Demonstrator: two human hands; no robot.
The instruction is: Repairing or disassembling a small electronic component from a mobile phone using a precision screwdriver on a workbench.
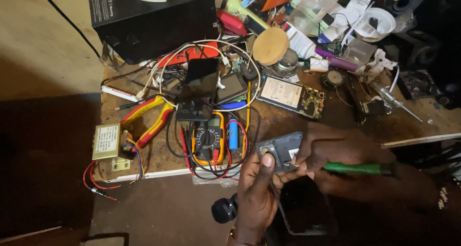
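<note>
My left hand (254, 193) holds a small grey phone body (279, 150) with its back open, thumb pressed near the round camera hole. My right hand (336, 154) grips a green-handled screwdriver (360, 168), its tip hidden at the phone's lower edge. Both hands hover just in front of the cluttered wooden workbench (345, 121).
On the bench lie a yellow multimeter (208, 141) with red and black leads, red-and-yellow pliers (149, 118), a transformer (106, 141), an opened phone with circuit board (290, 94), a dark phone on a stand (199, 85), a black box (153, 20), cables, bottles and loose parts.
</note>
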